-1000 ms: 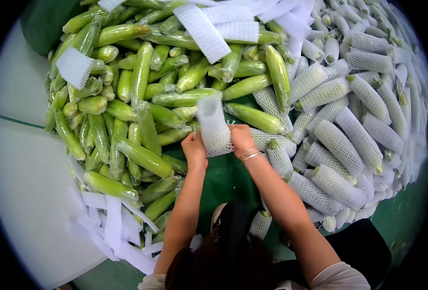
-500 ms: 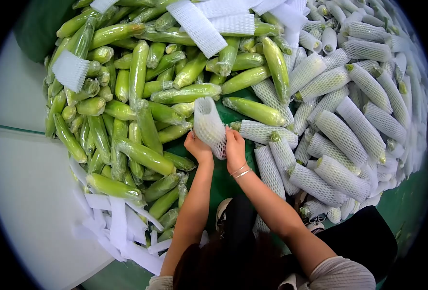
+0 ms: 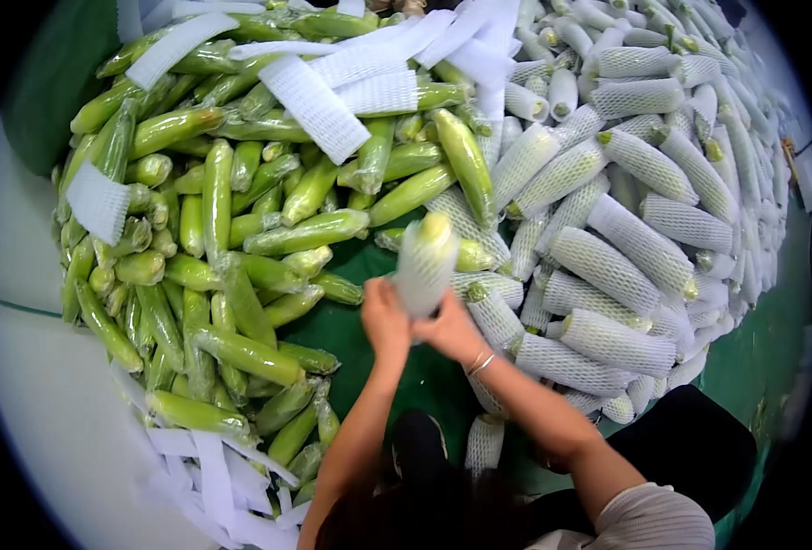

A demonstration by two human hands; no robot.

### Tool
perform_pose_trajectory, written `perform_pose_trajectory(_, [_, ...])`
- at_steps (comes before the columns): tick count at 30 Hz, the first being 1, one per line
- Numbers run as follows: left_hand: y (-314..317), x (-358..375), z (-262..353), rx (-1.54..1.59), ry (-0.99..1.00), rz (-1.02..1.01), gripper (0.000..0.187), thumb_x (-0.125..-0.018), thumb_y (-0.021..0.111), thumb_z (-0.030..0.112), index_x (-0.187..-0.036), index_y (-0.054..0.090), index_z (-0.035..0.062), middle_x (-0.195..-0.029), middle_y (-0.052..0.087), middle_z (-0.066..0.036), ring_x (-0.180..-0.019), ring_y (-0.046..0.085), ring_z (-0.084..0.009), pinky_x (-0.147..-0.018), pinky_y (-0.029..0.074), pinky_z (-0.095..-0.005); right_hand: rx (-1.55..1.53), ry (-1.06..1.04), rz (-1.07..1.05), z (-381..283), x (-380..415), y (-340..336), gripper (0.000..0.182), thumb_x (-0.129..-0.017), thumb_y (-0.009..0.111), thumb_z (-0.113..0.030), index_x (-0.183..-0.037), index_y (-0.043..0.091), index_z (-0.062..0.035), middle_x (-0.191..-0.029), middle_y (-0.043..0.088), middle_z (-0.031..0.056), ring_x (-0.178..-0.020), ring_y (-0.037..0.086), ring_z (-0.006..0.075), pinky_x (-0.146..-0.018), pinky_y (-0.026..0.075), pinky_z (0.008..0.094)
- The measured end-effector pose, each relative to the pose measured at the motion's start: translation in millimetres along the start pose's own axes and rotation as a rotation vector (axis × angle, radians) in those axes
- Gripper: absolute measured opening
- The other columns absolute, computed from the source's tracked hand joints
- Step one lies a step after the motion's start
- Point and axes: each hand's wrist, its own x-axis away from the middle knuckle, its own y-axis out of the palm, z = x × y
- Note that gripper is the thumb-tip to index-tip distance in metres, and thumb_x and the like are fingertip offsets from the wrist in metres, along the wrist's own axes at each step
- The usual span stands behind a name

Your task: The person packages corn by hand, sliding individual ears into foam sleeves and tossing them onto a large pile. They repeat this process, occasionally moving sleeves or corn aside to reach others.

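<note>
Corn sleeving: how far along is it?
Done: a large pile of netted cobs fills the right side. In hand: both the left hand and the right hand hold one cob upright, its foam net on and its green tip showing at the top. Left: a heap of bare green cobs on the left, with loose foam nets on top.

A patch of bare green cloth [image 3: 351,325] at the frame's centre is the only open room, and both hands, left hand [image 3: 385,316] and right hand [image 3: 449,328], sit within it. Unwrapped green corn [image 3: 241,275] crowds its left side and upper edge. Net-sleeved corn [image 3: 608,266] walls off the right, while loose foam sleeves [image 3: 213,467] litter the lower left beside the pale floor [image 3: 39,403].
</note>
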Motion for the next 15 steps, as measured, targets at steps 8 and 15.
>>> perform_pose_trajectory(8, [16, -48, 60, 0.218, 0.158, -0.335, 0.018, -0.083, 0.063, 0.01, -0.095, 0.055, -0.0009, -0.085, 0.06, -0.012, -0.072, 0.06, -0.0198, -0.066, 0.049, -0.0307, -0.599, -0.274, 0.558, -155, -136, -266, 0.036, -0.086, 0.063, -0.031, -0.113, 0.053, -0.0109, -0.109, 0.06, 0.0088, -0.094, 0.059, 0.022, -0.079, 0.047, 0.0329])
perform_pose_trajectory(15, [-3, -66, 30, 0.258, -0.109, -0.336, 0.01, -0.086, 0.059, 0.006, -0.092, 0.055, -0.0004, -0.079, 0.06, -0.007, -0.065, 0.059, -0.0125, -0.06, 0.047, -0.0251, 0.615, -0.283, 0.289, -147, -245, -91, 0.065, -0.079, 0.069, -0.042, -0.114, 0.046, 0.0076, -0.097, 0.063, 0.0261, -0.088, 0.064, 0.0379, -0.077, 0.051, 0.04])
